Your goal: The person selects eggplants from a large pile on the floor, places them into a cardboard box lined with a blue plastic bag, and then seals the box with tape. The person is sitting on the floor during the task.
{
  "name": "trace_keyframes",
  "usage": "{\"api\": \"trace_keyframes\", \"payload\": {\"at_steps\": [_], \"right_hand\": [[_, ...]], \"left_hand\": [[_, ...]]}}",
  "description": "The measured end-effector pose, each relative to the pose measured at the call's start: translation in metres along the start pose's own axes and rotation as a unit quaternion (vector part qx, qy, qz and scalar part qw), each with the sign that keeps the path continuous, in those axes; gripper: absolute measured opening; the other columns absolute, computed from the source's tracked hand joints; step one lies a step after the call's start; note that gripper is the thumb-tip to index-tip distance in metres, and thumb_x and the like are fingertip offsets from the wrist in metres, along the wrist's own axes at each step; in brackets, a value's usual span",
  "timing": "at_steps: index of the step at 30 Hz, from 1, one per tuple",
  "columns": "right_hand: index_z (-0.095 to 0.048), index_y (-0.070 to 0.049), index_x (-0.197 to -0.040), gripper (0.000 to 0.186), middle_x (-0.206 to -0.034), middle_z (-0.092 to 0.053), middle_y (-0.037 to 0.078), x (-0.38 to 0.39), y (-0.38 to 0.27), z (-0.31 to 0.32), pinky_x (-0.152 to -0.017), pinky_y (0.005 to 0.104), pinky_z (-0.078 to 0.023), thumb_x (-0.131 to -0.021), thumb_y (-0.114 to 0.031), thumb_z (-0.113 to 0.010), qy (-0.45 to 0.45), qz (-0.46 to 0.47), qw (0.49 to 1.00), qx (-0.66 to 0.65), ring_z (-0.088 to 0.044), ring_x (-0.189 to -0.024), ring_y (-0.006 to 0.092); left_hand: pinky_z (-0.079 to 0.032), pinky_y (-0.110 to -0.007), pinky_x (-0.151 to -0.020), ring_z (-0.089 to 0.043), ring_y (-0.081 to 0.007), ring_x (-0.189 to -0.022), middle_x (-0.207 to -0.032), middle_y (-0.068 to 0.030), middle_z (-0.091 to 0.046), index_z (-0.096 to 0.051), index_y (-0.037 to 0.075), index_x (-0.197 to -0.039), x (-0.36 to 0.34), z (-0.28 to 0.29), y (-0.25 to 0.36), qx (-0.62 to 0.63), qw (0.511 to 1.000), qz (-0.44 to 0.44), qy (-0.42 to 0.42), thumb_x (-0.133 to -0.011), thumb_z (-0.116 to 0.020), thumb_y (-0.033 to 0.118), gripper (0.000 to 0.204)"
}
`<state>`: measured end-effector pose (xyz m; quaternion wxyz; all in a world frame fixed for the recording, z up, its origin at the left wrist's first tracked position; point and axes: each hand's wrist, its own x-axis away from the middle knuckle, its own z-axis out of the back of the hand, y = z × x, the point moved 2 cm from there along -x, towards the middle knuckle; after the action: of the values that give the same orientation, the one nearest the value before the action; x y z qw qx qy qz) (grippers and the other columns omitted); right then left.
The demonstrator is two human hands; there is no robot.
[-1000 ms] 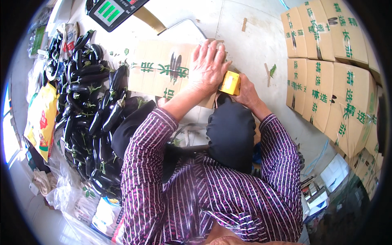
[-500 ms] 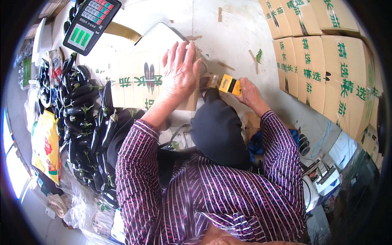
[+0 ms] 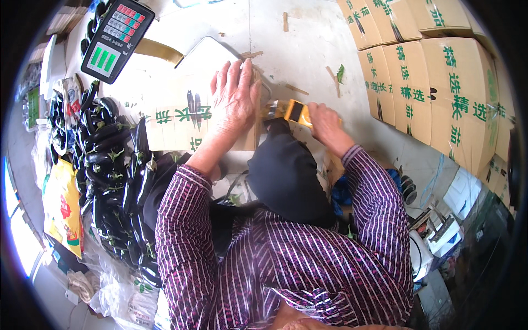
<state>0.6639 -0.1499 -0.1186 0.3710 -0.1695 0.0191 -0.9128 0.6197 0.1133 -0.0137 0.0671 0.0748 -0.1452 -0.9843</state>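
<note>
My left hand [image 3: 235, 98] lies flat, fingers extended, on top of a brown cardboard carton [image 3: 179, 113] with green print and a dark eggplant picture. Near the carton's right side, my right hand [image 3: 328, 127] grips a yellow tape dispenser [image 3: 300, 113]. Brownish clear tape [image 3: 274, 109] shows between the dispenser and the carton's edge; how far it is stuck down I cannot tell. The carton rests by a pale platform [image 3: 206, 54], which shows beyond its far edge. My black-clad knee [image 3: 283, 176] is close below the dispenser.
Many dark eggplants [image 3: 110, 159] are heaped on the left, beside a yellow bag [image 3: 61, 203]. A black scale display [image 3: 118, 41] stands far left. Stacked cartons [image 3: 456, 104] line the right. Small brown strips and a green leaf [image 3: 340, 73] lie on the floor.
My right hand has moved slightly left and tilted the tape dispenser closer to the carton's side. My left hand stays flat on the carton. The whole view has shifted a little.
</note>
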Motion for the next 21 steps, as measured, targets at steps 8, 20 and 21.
{"api": "trace_keyframes", "payload": {"at_steps": [8, 20, 21], "right_hand": [[-0.066, -0.009, -0.091, 0.013, -0.087, -0.065, 0.013, -0.075, -0.083, -0.015, -0.068, 0.0419, -0.047, -0.089, -0.019, -0.057, 0.157, 0.226, 0.950, 0.146, -0.064, -0.085, 0.0291], [-0.057, 0.000, -0.123, 0.070, -0.112, -0.069, 0.024, 0.004, 0.052, -0.031, -0.092, 0.0472, -0.053, -0.080, -0.050, -0.079, -0.216, -0.206, 0.946, -0.130, -0.066, -0.108, 0.0404], [-0.057, 0.001, -0.126, 0.073, -0.116, -0.068, 0.026, 0.009, 0.054, -0.038, -0.095, 0.0468, -0.052, -0.081, -0.052, -0.078, -0.212, -0.207, 0.947, -0.125, -0.065, -0.112, 0.0405]], "left_hand": [[-0.027, -0.053, -0.116, -0.041, -0.0396, -0.139, -0.143, -0.0191, -0.050, -0.048, 0.002, -0.145, 0.000, 0.000, 0.002, 0.025, 1.000, -0.002, 0.000, -0.100, -0.054, 0.028, 0.052], [-0.031, -0.049, -0.118, -0.039, -0.0401, -0.142, -0.152, -0.0239, -0.042, -0.046, 0.006, -0.148, 0.014, 0.041, -0.170, -0.041, 0.993, 0.099, 0.058, -0.100, -0.059, 0.032, 0.056], [-0.032, -0.048, -0.118, -0.041, -0.0423, -0.140, -0.151, -0.0237, -0.044, -0.043, 0.003, -0.149, 0.022, 0.051, -0.196, 0.026, 0.972, 0.228, 0.058, -0.103, -0.055, 0.036, 0.058]]}}
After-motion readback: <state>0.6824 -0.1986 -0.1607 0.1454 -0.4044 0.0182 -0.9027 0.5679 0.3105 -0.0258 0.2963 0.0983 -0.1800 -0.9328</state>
